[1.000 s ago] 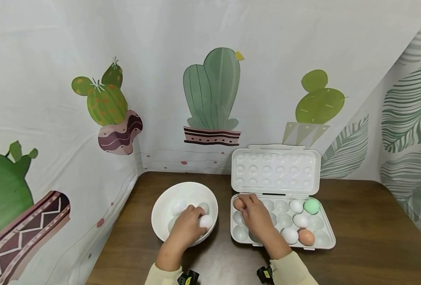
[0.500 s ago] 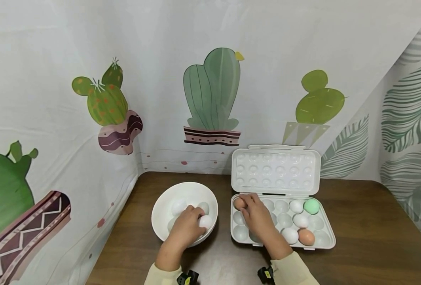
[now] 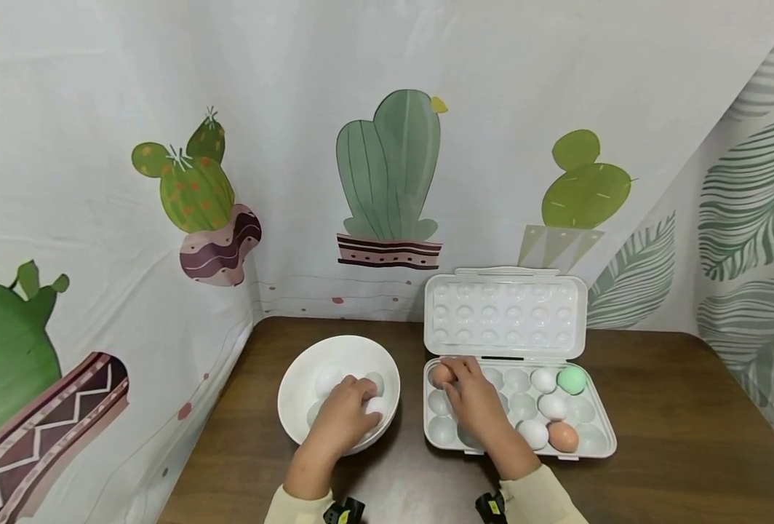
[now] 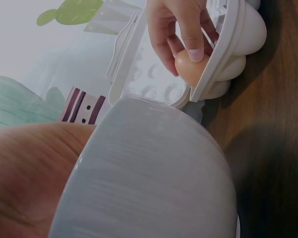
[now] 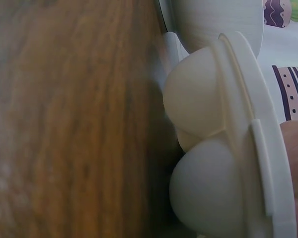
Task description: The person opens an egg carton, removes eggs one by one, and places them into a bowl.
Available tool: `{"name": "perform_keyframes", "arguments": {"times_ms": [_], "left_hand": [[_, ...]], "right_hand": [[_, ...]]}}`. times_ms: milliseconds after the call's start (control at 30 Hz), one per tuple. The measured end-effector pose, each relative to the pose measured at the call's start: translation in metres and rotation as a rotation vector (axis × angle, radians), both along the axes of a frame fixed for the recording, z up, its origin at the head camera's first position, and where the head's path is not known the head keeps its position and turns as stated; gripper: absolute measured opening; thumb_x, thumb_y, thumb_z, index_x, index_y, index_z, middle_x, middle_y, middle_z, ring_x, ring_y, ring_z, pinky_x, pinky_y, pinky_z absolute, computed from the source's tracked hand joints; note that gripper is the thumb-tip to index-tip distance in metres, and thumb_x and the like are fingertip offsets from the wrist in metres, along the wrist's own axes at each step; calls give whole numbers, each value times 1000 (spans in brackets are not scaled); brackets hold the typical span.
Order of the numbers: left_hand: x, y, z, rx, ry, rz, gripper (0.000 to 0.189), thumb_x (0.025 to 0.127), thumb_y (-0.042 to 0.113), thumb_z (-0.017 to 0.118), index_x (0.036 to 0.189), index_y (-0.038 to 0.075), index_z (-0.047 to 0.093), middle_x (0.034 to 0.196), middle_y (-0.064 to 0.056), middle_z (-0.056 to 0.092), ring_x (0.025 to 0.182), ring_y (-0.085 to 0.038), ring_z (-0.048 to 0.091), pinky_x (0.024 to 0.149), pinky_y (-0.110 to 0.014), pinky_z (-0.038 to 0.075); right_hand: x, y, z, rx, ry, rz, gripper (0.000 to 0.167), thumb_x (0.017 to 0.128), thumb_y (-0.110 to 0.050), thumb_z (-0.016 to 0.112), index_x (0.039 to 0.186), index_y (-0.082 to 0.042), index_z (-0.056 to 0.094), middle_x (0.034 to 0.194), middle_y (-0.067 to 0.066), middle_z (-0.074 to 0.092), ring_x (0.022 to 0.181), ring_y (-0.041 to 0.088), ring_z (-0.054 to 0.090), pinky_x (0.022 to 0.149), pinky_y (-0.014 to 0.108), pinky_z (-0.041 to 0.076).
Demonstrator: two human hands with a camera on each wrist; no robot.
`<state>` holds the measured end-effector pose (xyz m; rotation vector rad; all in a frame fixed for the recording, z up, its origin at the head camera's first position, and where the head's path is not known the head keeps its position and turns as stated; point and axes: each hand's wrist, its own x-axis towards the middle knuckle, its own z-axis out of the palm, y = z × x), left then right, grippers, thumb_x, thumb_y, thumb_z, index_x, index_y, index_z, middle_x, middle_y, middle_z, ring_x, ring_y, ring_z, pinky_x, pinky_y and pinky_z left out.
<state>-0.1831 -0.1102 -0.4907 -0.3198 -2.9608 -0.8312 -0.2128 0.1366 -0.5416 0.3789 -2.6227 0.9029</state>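
Note:
In the head view my left hand (image 3: 340,416) reaches into a white bowl (image 3: 295,397). Its thumb and fingers are curled round a white egg (image 3: 375,407) by the bowl's right wall. Over the back left cup of an open white egg box (image 3: 606,437), my right hand (image 3: 477,399) holds a brown egg (image 3: 441,375). The left wrist view shows thumb and fingers pinching that brown egg (image 4: 191,68) at the box rim. The bowl's outer wall (image 4: 149,173) hides the left fingers there. In the right wrist view the box's underside (image 5: 208,183) covers most of the right hand.
Further eggs stay in the bowl, including a white one (image 3: 328,380). On the box's right side sit several white eggs, a green egg (image 3: 572,379) and an orange-brown egg (image 3: 563,437). The raised lid (image 3: 506,313) stands near the cloth backdrop. Wooden tabletop (image 3: 668,407) extends to the right.
The white egg at my left hand has shifted slightly left, deeper between thumb and fingers. My right hand and the brown egg have barely moved over the same cup.

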Motion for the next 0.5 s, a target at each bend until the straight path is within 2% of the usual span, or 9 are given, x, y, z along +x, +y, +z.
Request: {"name": "perform_keyframes", "arguments": {"times_ms": [267, 500], "left_hand": [[-1, 5, 1, 106, 48, 47, 22, 86, 18, 73, 107, 10, 69, 92, -3, 60, 81, -14, 57, 78, -34, 50], [0, 11, 3, 184, 171, 54, 18, 87, 16, 73, 105, 11, 71, 94, -3, 62, 87, -17, 63, 78, -33, 52]], "right_hand": [[5, 1, 6, -48, -23, 8, 43, 90, -9, 73, 132, -10, 63, 125, 11, 58, 101, 32, 68, 81, 48, 56], [6, 4, 13, -68, -10, 4, 45, 91, -11, 73, 134, -10, 62, 125, 11, 58, 99, 30, 68, 80, 45, 56]]}}
